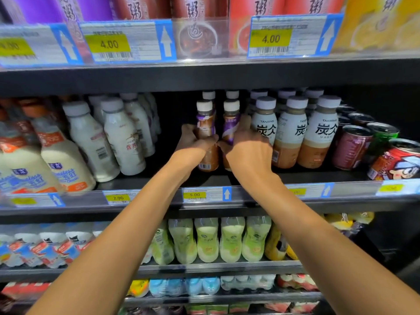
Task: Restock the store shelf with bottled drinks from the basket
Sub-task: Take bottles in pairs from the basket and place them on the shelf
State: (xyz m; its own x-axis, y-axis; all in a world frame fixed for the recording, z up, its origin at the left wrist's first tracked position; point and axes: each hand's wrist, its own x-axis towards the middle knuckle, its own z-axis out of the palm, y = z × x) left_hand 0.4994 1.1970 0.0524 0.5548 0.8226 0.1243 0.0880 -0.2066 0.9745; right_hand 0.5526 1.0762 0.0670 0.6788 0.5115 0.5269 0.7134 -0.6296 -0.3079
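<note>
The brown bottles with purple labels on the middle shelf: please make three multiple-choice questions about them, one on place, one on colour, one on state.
1. What stands directly to the right of the brown bottles?
A. Red cans
B. White and brown bottles with black characters
C. Green bottles

2. What colour are the caps of the brown bottles?
A. White
B. Orange
C. Black

3. What are the hands doing?
A. Both hang empty below the shelf
B. One holds a price tag
C. Each grips one front brown bottle

Answers:
1 B: the white and brown bottles with black characters stand next to them on the right.
2 A: the caps look white.
3 C: the left hand wraps the left bottle and the right hand wraps the right one.
</note>
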